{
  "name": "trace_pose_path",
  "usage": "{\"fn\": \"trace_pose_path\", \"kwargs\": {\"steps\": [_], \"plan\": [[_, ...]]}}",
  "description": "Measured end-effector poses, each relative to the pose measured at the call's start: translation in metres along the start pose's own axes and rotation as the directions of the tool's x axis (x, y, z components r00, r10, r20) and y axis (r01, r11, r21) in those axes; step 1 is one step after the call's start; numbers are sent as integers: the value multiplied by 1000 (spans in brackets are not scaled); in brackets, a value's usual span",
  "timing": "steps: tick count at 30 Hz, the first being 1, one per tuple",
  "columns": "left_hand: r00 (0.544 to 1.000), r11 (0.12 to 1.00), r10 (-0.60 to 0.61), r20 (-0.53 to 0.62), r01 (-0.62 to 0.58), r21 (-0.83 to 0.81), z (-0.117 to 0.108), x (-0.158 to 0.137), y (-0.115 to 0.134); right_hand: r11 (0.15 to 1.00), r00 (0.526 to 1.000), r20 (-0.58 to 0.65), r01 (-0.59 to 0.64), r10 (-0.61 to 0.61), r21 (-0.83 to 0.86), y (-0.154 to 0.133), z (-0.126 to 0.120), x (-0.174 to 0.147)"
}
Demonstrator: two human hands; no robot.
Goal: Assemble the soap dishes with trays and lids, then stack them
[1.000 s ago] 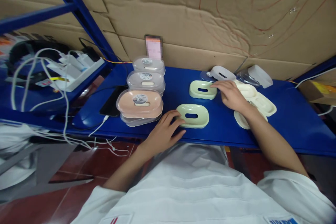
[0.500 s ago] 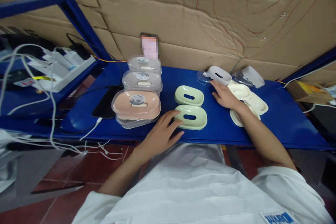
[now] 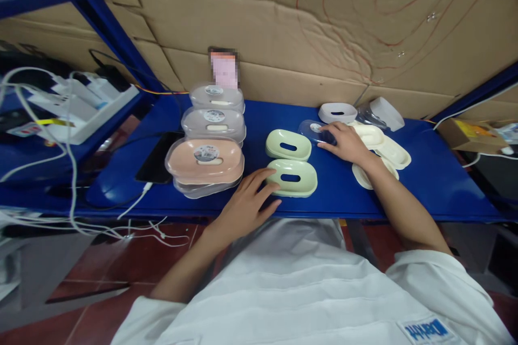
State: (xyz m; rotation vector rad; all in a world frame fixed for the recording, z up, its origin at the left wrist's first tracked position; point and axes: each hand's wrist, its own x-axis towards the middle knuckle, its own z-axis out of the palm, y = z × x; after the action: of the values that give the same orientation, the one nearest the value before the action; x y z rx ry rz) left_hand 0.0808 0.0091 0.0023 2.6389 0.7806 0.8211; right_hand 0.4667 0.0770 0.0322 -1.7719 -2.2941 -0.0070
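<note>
My right hand (image 3: 347, 143) grips a clear plastic lid (image 3: 311, 130) with a round label by its right side, thumb in front and fingertips over the top. My left hand (image 3: 253, 199) has its fingers apart, its fingertips at the left rim of the nearer light green soap dish (image 3: 306, 186). Behind that one sits another light green soap dish (image 3: 302, 146); both have an oval slot in the base. A pale grey soap dish (image 3: 339, 113) stands beyond my right fingers. Cream oval pieces (image 3: 394, 155) lie partly hidden under my right wrist.
Lidded pink soap boxes (image 3: 204, 159) and lidded grey ones (image 3: 212, 124) stand in stacks at the left. A phone (image 3: 224, 70) leans on the cardboard behind; a dark device (image 3: 157, 159) with a white cable lies left. More clear and grey pieces (image 3: 386, 113) stand back right.
My right hand has come nearer, drawing the clear lid forward from beside the pale grey soap dish. My left hand stays at the green soap dish; the view has shifted slightly.
</note>
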Motion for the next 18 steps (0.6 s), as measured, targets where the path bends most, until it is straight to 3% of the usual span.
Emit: {"fn": "trace_pose_path", "kwargs": {"steps": [4,6,9,13,18], "plan": [[999,998,-31,-17,32,54,3,2,1,977,997,-17,82,-80,198,0,-11,1],[999,996,-51,-19,52,74,4,2,2,963,993,-86,105,-86,248,4,-13,2],[998,996,-56,-11,57,71,6,3,1,995,981,-194,-8,27,97,18,-12,2],[999,997,-48,-11,49,58,8,2,-1,981,971,-167,-183,169,-68,43,-6,2],[999,998,-46,-14,46,36,8,1,-2,974,978,-134,-180,162,-138,41,-7,4]]}}
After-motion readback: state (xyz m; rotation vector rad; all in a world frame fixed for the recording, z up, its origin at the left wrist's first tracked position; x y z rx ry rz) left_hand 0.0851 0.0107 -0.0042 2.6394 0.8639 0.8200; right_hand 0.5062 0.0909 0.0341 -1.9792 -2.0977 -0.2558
